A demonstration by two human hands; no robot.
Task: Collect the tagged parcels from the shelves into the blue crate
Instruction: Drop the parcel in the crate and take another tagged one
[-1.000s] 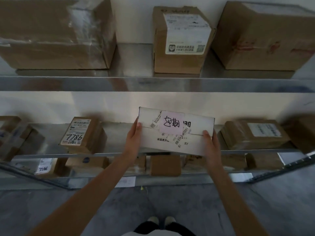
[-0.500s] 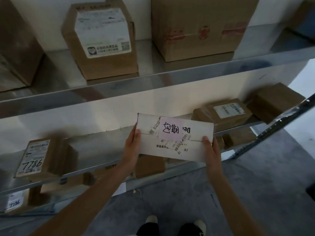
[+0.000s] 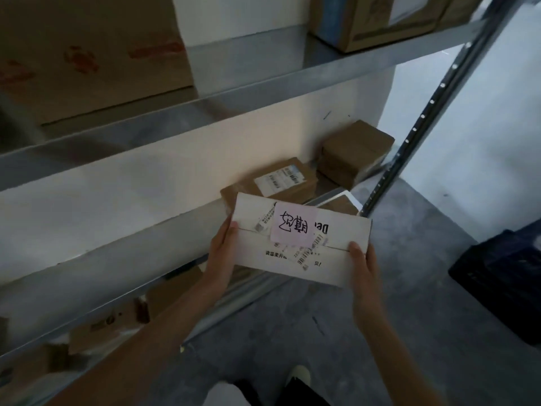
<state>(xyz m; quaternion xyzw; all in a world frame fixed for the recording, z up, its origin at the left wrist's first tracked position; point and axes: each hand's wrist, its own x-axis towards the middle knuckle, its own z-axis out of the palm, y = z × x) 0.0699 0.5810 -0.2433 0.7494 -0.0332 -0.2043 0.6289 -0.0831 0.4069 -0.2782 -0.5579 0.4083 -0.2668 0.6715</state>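
I hold a flat white parcel (image 3: 336, 253) in front of me, off the shelf and level. A pink handwritten tag (image 3: 294, 227) and several barcode stickers sit on its top face. My left hand (image 3: 221, 253) grips its left edge with the thumb on top. My right hand (image 3: 363, 265) grips its right edge the same way. The dark blue crate (image 3: 503, 285) stands on the floor at the right edge of view, partly cut off; its inside is not visible.
Brown cardboard boxes lie on the metal shelves: a labelled flat box (image 3: 281, 183) and a plain box (image 3: 355, 150) just behind the parcel, larger ones above. A perforated shelf upright (image 3: 421, 118) slants down at right. Grey concrete floor (image 3: 395, 332) lies between me and the crate.
The view has swung to the right along the shelves, bringing the shelf's end post and the blue crate into sight. Both hands keep the same grip on the white parcel.
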